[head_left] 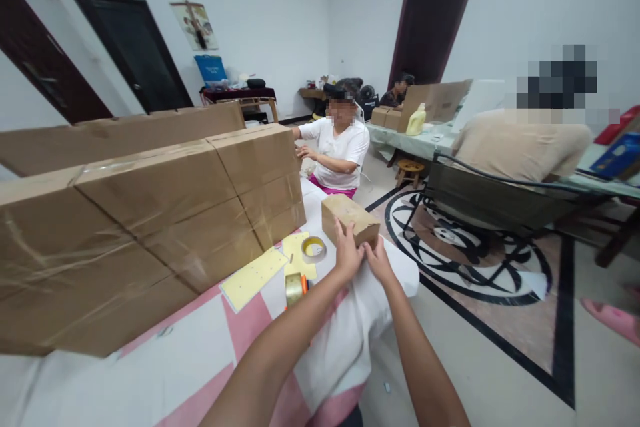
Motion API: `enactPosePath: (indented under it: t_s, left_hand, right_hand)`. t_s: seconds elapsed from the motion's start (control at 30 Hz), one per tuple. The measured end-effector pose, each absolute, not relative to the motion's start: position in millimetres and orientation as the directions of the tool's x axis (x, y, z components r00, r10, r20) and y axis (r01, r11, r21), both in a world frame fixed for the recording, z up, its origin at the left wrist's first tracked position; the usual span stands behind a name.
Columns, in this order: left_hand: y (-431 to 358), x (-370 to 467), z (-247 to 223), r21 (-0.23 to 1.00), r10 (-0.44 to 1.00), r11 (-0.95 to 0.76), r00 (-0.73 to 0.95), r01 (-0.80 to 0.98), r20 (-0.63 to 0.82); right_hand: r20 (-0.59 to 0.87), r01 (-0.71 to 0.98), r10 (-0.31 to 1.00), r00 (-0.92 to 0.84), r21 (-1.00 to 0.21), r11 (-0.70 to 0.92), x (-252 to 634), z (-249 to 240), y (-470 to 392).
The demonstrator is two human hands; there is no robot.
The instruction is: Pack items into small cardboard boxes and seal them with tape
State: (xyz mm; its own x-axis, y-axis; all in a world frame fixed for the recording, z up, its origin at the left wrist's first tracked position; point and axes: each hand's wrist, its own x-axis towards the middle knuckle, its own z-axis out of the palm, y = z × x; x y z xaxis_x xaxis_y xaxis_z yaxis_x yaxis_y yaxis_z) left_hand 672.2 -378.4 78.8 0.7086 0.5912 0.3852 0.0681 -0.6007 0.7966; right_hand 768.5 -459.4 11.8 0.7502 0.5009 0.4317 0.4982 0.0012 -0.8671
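Note:
A small brown cardboard box (347,217) sits on the far end of the cloth-covered table (190,347). My left hand (347,252) presses against its near side with fingers spread upward. My right hand (379,260) touches the box's near right corner beside the left hand. Just left of my hands lie a ring of clear tape (313,247), a tape dispenser (295,287) and yellow sheets (253,277).
Large taped cardboard boxes (145,220) fill the table's left side. A person in a white shirt (340,150) sits at the far end, touching them. A dark folding chair (495,197) stands on the right over a patterned floor. Another table (425,143) holds boxes and a bottle.

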Motion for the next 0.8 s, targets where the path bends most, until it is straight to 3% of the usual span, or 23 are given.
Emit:
enactPosePath:
  t_s: [0.23, 0.63, 0.8]
  left_hand:
    - [-337.4, 711.8, 44.3, 0.793, 0.679, -0.574, 0.659, 0.204, 0.323]
    - [-225.3, 767.4, 59.7, 0.745, 0.802, -0.515, 0.545, 0.424, 0.244]
    - [-218.8, 761.4, 74.3, 0.731, 0.766, -0.541, 0.602, 0.415, 0.226]
  right_hand:
    - [0.399, 0.453, 0.323, 0.858, -0.885, -0.112, 764.1, -33.9, -425.1]
    - [0.387, 0.458, 0.323, 0.863, -0.871, -0.180, 773.3, -43.4, -427.1]
    - [0.379, 0.446, 0.310, 0.872, -0.876, -0.185, 774.2, -44.2, -427.7]
